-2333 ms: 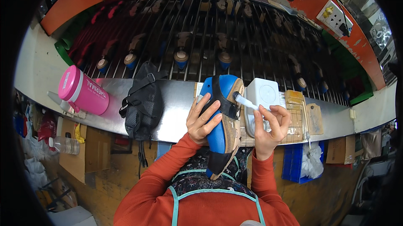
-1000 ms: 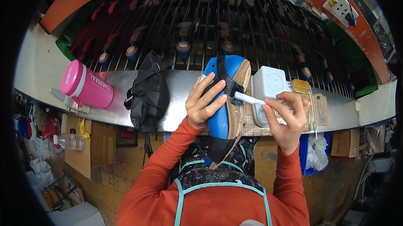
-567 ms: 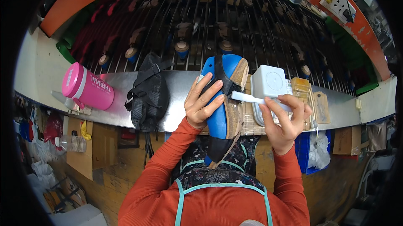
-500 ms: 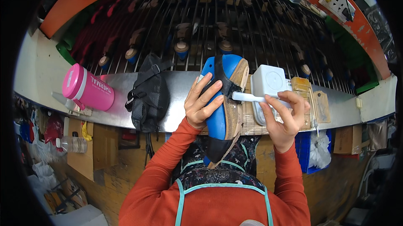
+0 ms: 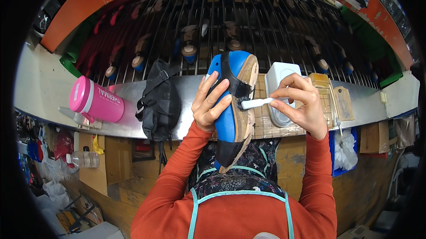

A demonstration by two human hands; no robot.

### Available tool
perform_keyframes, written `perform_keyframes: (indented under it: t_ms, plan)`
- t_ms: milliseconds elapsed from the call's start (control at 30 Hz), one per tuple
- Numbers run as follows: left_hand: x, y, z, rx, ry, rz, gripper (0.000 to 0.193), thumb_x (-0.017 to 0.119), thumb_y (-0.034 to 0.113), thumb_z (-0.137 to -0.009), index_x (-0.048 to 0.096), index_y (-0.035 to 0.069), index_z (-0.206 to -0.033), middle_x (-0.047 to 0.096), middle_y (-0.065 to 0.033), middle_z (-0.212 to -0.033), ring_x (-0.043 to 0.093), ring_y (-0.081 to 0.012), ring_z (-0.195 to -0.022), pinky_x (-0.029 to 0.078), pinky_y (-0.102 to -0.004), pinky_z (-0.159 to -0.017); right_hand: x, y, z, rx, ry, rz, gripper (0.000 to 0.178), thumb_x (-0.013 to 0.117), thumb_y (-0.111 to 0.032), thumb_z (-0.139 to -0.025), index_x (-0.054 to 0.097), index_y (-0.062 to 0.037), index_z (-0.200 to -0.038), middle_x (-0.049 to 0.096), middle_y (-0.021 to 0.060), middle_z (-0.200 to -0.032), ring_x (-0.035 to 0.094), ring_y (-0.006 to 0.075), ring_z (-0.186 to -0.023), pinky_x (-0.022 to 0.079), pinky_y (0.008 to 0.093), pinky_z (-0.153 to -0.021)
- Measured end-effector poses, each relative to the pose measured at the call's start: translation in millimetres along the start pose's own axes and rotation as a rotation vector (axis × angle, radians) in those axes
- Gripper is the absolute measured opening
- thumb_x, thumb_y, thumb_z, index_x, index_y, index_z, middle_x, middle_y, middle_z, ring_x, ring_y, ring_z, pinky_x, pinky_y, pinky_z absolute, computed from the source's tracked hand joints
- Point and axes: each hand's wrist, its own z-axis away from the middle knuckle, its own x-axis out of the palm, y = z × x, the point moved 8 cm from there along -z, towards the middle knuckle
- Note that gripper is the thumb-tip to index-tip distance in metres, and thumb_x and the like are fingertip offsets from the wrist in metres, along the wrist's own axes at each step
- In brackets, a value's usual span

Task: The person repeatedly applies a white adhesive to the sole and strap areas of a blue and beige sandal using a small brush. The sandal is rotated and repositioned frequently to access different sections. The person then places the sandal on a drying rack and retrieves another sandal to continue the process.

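While left hand (image 5: 208,105) grips, shoe last (image 5: 233,105) stands lengthwise, toe up

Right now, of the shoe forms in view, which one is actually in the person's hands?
The blue shoe form with black straps, gripped by the left hand; the others sit untouched behind the rack bars.

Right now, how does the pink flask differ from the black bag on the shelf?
The pink flask is hard, smooth and lies on its side; the black bag is soft, crumpled and hangs over the edge of the metal shelf. The flask is bright, the bag dark. Neither is touched by a hand.
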Motion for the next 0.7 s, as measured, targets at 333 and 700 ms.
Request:
perform_keyframes:
  t_ms: [333,700]
  plan:
    - [1,-7,-12,0.032,0.079,-0.018,0.031,0.070,0.014,-0.081,0.058,0.015,-0.110,0.064,-0.0155,-0.123,0.057,-0.0424,-0.118,0.044,-0.0569,-0.099,6,8,11,0.068,0.044,-0.161,0.018,0.082,-0.020,-0.070,0.076,-0.0091,-0.084,0.061,0.0011,-0.080,0.052,0.0119,-0.063,0.034,0.0280,-0.070]
    - [2,-11,-19,0.048,0.204,-0.124,0.043,0.075,0.014,-0.078,0.052,0.013,-0.114,0.061,-0.0173,-0.126,0.056,-0.0422,-0.119,0.046,-0.0532,-0.100,11,-4,38,0.128,0.229,-0.136,0.018,0.081,-0.014,-0.069,0.075,-0.0098,-0.085,0.062,0.0004,-0.084,0.050,0.0135,-0.068,0.033,0.0292,-0.072]
